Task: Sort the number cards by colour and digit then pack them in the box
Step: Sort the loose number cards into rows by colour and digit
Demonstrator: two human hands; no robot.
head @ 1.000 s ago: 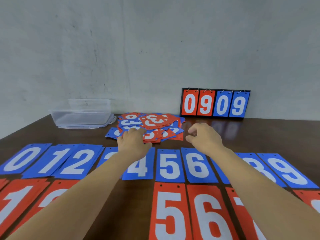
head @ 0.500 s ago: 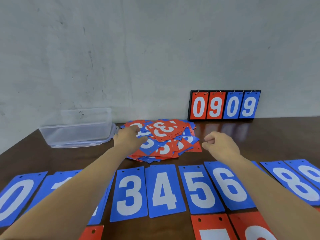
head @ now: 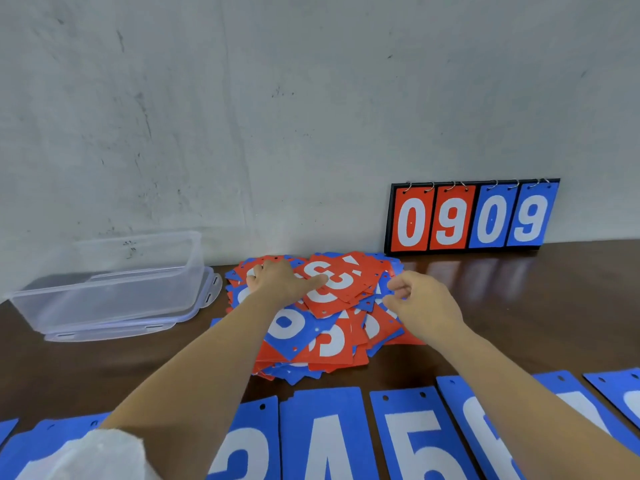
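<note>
A loose pile of red and blue number cards (head: pixel 332 344) lies on the dark table (head: pixel 526 306) near the wall. My left hand (head: pixel 280 282) rests flat on the pile's top left, its thumb against a red 3 card (head: pixel 341 284). My right hand (head: pixel 422 303) is at the pile's right edge with fingers loosely curled and nothing visibly held. Sorted blue cards lie in a row along the near edge: 3 (head: pixel 242 448), 4 (head: pixel 325 441), 5 (head: pixel 415 441), 6 (head: pixel 481 417). The clear plastic box (head: pixel 114 292) stands empty at the left.
The box sits on its clear lid (head: pixel 104 332). A black flip scoreboard (head: pixel 471 216) reading 0909 leans on the wall at the back right. More blue cards (head: pixel 620 389) run off to the right. A white sleeve (head: pixel 100 459) shows at the bottom left.
The view has moved forward and up, so the red row has dropped out of sight. Both hands have reached further onto the pile; the left now lies on its top.
</note>
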